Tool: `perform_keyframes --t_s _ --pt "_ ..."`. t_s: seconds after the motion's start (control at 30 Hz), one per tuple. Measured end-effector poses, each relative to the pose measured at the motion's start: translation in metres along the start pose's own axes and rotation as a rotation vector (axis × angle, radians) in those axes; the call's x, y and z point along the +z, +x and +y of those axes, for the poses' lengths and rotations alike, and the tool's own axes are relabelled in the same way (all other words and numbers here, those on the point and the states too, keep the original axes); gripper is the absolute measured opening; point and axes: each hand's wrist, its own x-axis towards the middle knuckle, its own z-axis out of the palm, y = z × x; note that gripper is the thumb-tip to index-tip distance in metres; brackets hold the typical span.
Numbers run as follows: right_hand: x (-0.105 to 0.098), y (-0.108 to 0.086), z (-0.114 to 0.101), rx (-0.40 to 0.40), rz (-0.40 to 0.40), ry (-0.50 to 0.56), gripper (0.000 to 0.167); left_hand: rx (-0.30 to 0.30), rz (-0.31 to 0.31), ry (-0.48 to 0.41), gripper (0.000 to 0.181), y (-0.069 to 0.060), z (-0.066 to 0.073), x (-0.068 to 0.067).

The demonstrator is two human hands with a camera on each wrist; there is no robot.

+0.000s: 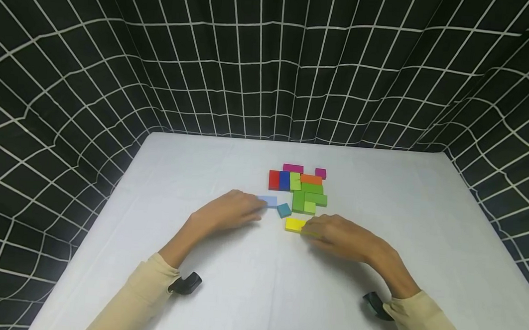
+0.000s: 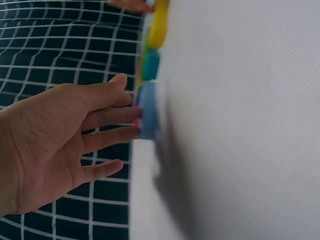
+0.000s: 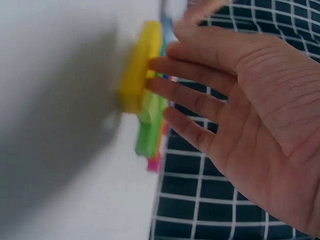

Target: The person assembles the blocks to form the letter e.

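My left hand (image 1: 232,210) touches the top of a light blue block (image 1: 269,201) with its fingertips; in the left wrist view its fingers (image 2: 107,117) are nearly straight and spread. My right hand (image 1: 343,235) rests its fingertips on a long yellow block (image 1: 293,225), covering that block's right end. The right wrist view shows those fingers (image 3: 190,95) extended over the yellow block. Between the hands lies a small teal block (image 1: 284,210), turned at an angle. Just beyond is a cluster with a green block (image 1: 298,200), a light green block (image 1: 309,207) and others.
Farther back in the cluster lie a red block (image 1: 274,180), a dark blue block (image 1: 284,181), an orange block (image 1: 311,179) and a magenta block (image 1: 293,168). A small magenta cube (image 1: 320,173) sits apart. Dark grid-patterned curtain (image 1: 279,61) surrounds the white table (image 1: 240,293).
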Motion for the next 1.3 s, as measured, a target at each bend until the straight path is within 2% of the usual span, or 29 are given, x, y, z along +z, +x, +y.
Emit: perform_keyframes --t_s 0.13,0.23,0.37,0.47,0.53,0.67,0.87,1.1,1.3 --pt "-0.004 -0.01 0.002 0.06 0.024 -0.048 0.043 -0.01 0.092 0.037 0.041 -0.018 0.0 -0.008" --pt "-0.001 -0.009 0.004 0.071 0.064 -0.095 0.047 -0.013 0.114 0.061 0.046 -0.018 0.001 -0.007" --pt "0.01 -0.001 0.005 0.092 0.11 -0.154 0.049 -0.04 0.067 0.09 0.05 -0.011 0.001 0.001" --pt "0.016 0.006 0.006 0.122 0.119 -0.183 0.05 -0.072 0.037 0.118 0.043 -0.007 0.002 0.006" --pt "0.018 0.009 0.006 0.136 0.111 -0.196 0.048 -0.073 0.038 0.125 0.038 -0.005 0.004 0.009" --pt "0.018 0.01 0.004 0.142 0.095 -0.216 0.04 -0.02 0.052 0.111 0.034 -0.005 0.015 0.013" --pt "0.015 0.009 -0.001 0.112 0.12 -0.213 0.039 0.082 0.041 0.081 0.033 -0.001 0.035 0.016" --pt "0.014 0.013 -0.004 0.104 0.083 -0.196 0.033 0.075 0.016 0.072 0.034 0.008 0.05 0.021" --pt "0.017 0.012 -0.004 0.111 0.062 -0.166 0.037 0.07 0.011 0.059 0.035 0.011 0.052 0.023"
